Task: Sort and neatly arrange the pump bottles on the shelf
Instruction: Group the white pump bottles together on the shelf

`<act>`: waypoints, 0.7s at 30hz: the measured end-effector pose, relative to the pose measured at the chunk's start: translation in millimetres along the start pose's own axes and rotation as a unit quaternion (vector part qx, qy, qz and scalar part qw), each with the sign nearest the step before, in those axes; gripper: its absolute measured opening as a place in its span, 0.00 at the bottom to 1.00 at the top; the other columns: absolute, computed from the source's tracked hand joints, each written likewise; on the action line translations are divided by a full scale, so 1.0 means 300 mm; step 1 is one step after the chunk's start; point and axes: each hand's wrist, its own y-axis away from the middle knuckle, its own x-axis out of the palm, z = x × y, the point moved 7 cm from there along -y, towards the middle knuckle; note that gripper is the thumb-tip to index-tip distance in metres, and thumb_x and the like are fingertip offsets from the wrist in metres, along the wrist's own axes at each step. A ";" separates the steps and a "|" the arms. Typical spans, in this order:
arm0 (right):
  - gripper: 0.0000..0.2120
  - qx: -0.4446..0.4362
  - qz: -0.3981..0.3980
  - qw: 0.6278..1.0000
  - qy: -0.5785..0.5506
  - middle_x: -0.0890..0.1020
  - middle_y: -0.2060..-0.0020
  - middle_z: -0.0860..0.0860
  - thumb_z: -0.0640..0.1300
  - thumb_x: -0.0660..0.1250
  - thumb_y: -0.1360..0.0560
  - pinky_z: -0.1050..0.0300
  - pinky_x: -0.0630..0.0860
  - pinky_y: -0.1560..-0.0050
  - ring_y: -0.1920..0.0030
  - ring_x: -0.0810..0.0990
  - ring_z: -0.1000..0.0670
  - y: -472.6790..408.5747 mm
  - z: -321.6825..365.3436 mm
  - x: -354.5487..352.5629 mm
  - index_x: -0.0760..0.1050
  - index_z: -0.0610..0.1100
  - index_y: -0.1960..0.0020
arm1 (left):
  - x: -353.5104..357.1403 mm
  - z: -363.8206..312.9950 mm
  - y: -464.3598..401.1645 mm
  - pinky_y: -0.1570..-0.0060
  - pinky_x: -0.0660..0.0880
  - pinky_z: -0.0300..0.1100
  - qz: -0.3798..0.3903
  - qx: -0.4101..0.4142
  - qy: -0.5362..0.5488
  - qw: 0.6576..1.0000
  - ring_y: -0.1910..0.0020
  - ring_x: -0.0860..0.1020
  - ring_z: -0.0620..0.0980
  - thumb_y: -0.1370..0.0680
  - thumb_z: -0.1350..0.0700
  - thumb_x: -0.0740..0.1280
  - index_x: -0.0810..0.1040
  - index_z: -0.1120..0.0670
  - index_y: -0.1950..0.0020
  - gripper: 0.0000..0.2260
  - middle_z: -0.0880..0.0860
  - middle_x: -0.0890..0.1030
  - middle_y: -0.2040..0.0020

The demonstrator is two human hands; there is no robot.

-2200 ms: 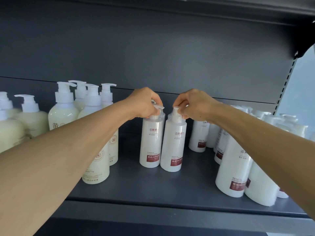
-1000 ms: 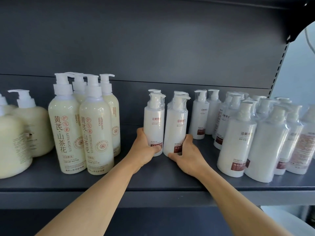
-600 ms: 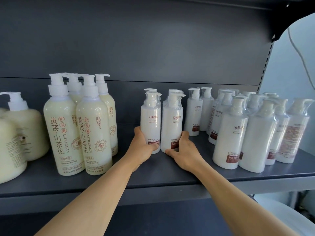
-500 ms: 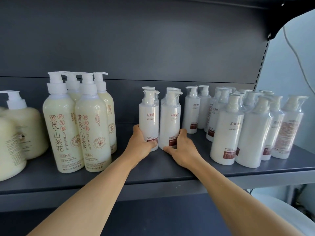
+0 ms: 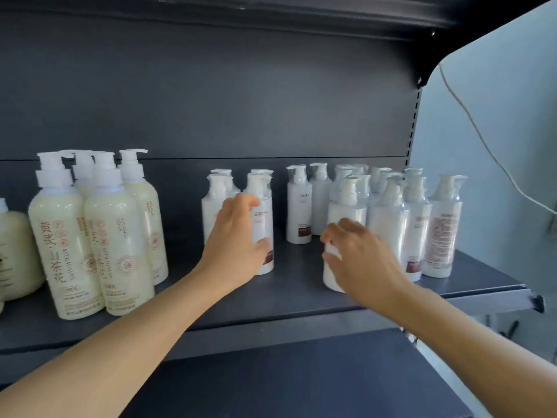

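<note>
A dark grey shelf holds many pump bottles, all standing up.

On the left stand four tall cream bottles in a tight bunch. A rounder cream bottle sits at the far left edge.

In the middle stand four small white bottles, two in front and two behind, close together. The left hand is in front of them. Its fingers are a little bent and spread, and its thumb is by the lower part of the front right bottle of that bunch. The picture is blurry here, so I cannot tell if the grip is on a bottle or just near it.

A bit to the right, near the back, two more white bottles stand side by side.

On the right is a big bunch of white bottles packed close. Most have clear wrap over the pumps. The right hand is at the front bottle of this bunch, low down on it. Its fingers are spread and bent beside the bottle. It is blurry too, so I cannot tell if it holds the bottle.

A pale wall with a thin white cord is to the right of the shelf.
</note>
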 end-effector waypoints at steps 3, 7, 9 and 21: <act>0.08 -0.012 -0.124 0.992 -0.002 0.78 0.51 0.46 0.38 0.65 0.25 0.52 0.77 0.59 0.52 0.78 0.46 -0.010 -0.120 -0.185 0.77 0.41 0.47 | 0.063 -0.161 -0.045 0.41 0.62 0.35 0.045 0.020 0.044 0.998 0.34 0.67 0.45 0.26 0.56 0.70 0.61 0.51 0.32 0.27 0.49 0.67 0.33; 0.12 0.006 -0.166 0.985 -0.037 0.76 0.47 0.44 0.37 0.68 0.28 0.48 0.76 0.50 0.47 0.76 0.42 -0.076 -0.296 -0.308 0.77 0.42 0.45 | 0.170 -0.282 -0.107 0.45 0.71 0.39 0.130 -0.040 0.096 0.986 0.39 0.71 0.46 0.28 0.52 0.71 0.58 0.47 0.30 0.32 0.49 0.70 0.36; 0.17 0.009 -0.076 0.996 -0.054 0.75 0.43 0.46 0.39 0.68 0.29 0.49 0.73 0.43 0.43 0.75 0.45 -0.129 -0.362 -0.283 0.74 0.46 0.40 | 0.220 -0.308 -0.122 0.44 0.75 0.44 0.153 -0.085 0.117 0.977 0.42 0.73 0.48 0.29 0.51 0.73 0.57 0.48 0.29 0.34 0.49 0.70 0.39; 0.12 -0.042 0.091 0.976 -0.191 0.80 0.48 0.46 0.46 0.68 0.26 0.61 0.73 0.60 0.56 0.78 0.49 -0.191 -0.410 -0.207 0.72 0.46 0.44 | 0.258 -0.314 -0.104 0.66 0.66 0.33 0.094 -0.148 0.086 0.981 0.52 0.72 0.46 0.27 0.56 0.72 0.60 0.50 0.42 0.23 0.47 0.69 0.47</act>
